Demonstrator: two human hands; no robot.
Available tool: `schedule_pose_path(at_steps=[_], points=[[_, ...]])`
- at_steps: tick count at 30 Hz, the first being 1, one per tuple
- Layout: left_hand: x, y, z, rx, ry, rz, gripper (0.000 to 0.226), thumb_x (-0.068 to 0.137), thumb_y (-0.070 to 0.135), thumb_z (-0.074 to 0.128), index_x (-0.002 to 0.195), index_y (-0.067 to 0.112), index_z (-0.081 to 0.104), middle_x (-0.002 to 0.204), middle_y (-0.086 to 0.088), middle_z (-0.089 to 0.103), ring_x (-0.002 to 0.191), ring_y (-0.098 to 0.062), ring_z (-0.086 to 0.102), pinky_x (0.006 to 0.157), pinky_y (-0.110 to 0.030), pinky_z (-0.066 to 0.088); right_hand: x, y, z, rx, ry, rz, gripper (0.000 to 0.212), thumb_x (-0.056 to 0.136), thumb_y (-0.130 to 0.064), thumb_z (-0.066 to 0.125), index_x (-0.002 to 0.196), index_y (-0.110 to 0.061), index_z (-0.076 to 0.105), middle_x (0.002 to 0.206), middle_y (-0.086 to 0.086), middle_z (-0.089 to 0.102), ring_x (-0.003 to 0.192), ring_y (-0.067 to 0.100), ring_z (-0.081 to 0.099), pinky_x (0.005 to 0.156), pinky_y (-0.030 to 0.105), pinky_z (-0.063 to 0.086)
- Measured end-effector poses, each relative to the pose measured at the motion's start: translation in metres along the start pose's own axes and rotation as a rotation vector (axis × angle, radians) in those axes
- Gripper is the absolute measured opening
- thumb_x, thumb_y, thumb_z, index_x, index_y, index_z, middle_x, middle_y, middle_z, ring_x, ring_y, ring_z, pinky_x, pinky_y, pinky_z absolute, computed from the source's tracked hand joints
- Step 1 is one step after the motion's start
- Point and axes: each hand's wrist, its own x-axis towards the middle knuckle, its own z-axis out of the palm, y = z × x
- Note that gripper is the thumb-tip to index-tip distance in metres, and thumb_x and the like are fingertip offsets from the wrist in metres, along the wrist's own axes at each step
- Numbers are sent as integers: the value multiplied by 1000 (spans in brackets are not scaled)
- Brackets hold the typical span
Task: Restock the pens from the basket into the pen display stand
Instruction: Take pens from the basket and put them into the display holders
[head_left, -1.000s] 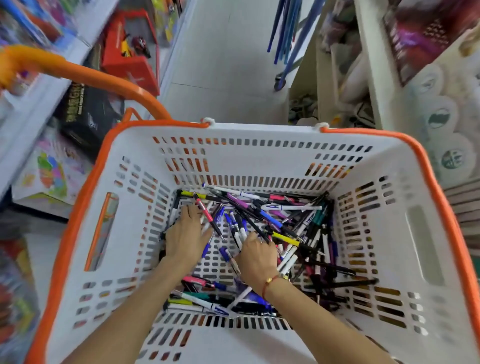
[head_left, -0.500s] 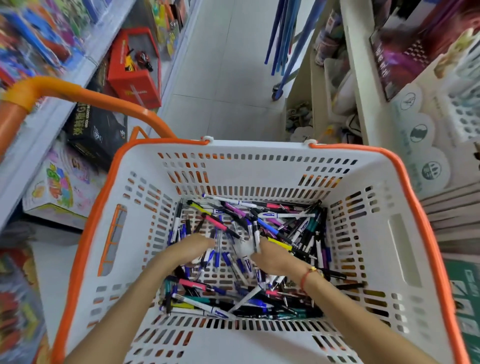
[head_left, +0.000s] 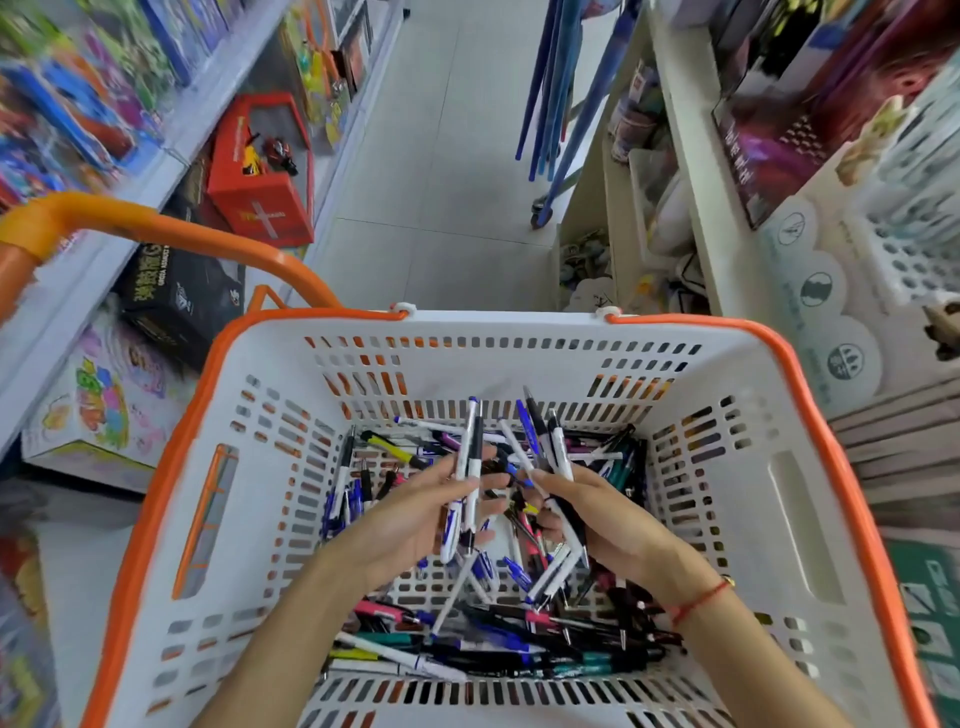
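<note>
Left hand (head_left: 410, 525): curled round a few white pens (head_left: 466, 483), held upright above the basket floor.
Right hand (head_left: 613, 530): closed on a second bunch of white and dark pens (head_left: 550, 452), tips fanned upward.
Loose pens (head_left: 498, 639): heaped across the bottom of the basket.
Basket (head_left: 737, 431): white, slotted, orange-rimmed, seen from above.
Display stand (head_left: 914, 244): white lattice, seen on the right-hand shelf.

Two bare forearms in view, no sleeves visible on either. Left hand (head_left: 410, 525): no rings, no watch, wrist bare. Right hand (head_left: 618, 540): thin red string bracelet (head_left: 698, 603) around the wrist, with a small gold-coloured bead at its outer edge. No gloves.
</note>
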Motion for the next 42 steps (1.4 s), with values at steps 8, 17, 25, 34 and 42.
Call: schedule_pose_path(at_steps=[8,17,25,34,42], points=[[9,-1,-1,2,103,121,32,97,5,49,127,11,56,126,0,66,115,-13,63,85,-33,58,3,0,11,79,61,-123,15,103,-22,44,104,-11,55,66,-1,45,48,8,35,45,17,33],[15,-2,3,-209,161,142,25,97,4,46,119,3,59,122,-8,68,117,-20,63,106,-37,44,-1,7,27,-201,305,-137,31,84,-37,72,75,-10,59,41,-10,36,34,5,31,38,17,31],[17,-14,1,74,163,126,28,96,5,50,117,17,64,123,0,68,123,-15,57,113,-40,34,-3,5,31,-127,306,-197,13,89,-22,68,90,-10,72,71,4,72,32,1,43,38,14,34],[12,2,-17,-196,301,67,34,103,33,39,125,14,58,63,2,53,46,-6,47,45,-18,45,3,1,12,17,236,-109,12,93,-21,63,96,-9,62,100,15,73,36,7,26,39,20,26],[11,6,-4,-307,295,63,25,102,11,34,107,5,58,84,-5,62,72,-14,55,65,-26,46,-1,-4,8,48,111,-36,21,93,-19,62,111,-7,60,106,7,74,36,5,25,37,16,25]])
